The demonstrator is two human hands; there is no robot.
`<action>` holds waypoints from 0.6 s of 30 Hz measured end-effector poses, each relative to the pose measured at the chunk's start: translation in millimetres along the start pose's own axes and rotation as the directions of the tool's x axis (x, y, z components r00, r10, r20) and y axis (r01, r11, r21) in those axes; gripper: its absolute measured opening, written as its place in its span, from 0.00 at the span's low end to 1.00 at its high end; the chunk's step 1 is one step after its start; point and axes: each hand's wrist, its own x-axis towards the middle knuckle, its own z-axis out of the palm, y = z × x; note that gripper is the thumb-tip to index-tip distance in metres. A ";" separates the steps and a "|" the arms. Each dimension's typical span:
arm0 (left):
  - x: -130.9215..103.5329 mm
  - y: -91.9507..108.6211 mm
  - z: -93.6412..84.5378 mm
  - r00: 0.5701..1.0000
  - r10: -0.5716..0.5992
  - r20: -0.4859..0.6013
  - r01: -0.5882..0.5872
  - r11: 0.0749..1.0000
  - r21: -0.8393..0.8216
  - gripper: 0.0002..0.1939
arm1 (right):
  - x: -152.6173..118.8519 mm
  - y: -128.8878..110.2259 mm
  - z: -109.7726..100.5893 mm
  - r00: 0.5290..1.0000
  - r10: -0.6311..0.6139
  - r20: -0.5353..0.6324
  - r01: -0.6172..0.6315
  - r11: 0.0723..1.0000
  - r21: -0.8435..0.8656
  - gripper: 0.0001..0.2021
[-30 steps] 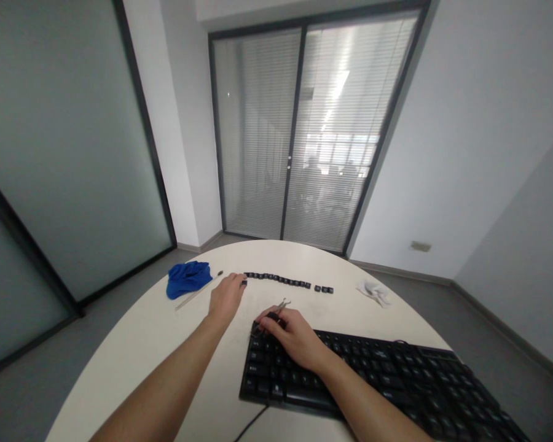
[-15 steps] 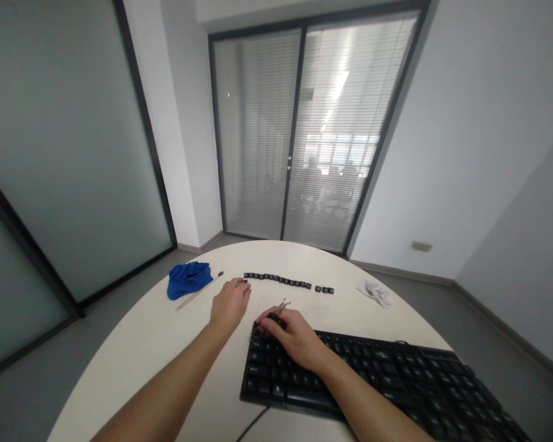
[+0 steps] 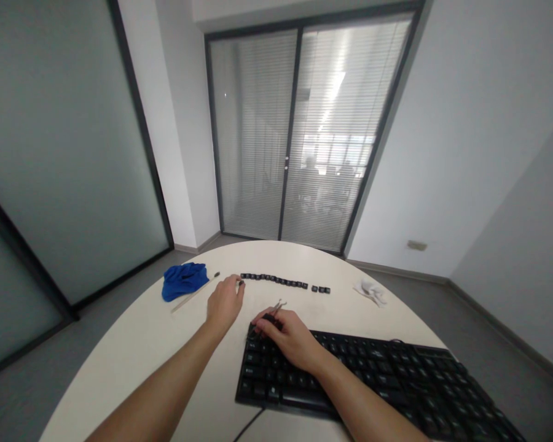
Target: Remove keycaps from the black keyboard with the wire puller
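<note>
My left hand (image 3: 225,302) is closed at the left end of a curved row of black keycaps (image 3: 271,279). A single dark keycap (image 3: 241,283) shows at its fingertips, just below the row. My right hand (image 3: 289,334) rests over the upper left corner of a black keyboard (image 3: 350,374). In its fingers is a keycap puller (image 3: 280,304) with a dark handle; its thin metal wire ends stick out towards the row. The fingers hide part of the handle and the keys beneath.
On the pale round table (image 3: 142,362), a blue cloth (image 3: 184,281) and a thin brush (image 3: 191,296) lie at the left. A short group of keycaps (image 3: 321,289) sits right of the row. A crumpled white cloth (image 3: 371,291) lies at the far right. The keyboard cable (image 3: 249,423) runs off the front.
The view has shifted slightly to the left. My left fingers have bent in a little around the keycap beside the row. My right hand stays at the keyboard's corner with the puller.
</note>
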 end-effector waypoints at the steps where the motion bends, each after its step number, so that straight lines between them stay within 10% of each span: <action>1: 2.1 -1.7 0.3 1.000 -0.016 -0.011 0.015 1.000 -0.015 0.15 | -0.1 0.3 -0.1 1.000 -0.001 0.001 0.001 1.000 0.002 0.14; 18: 12.5 -11.5 2.0 0.999 0.013 0.030 -0.014 0.999 0.036 0.12 | -1.1 -0.3 2.2 1.000 0.012 -0.006 -0.012 1.000 -0.006 0.15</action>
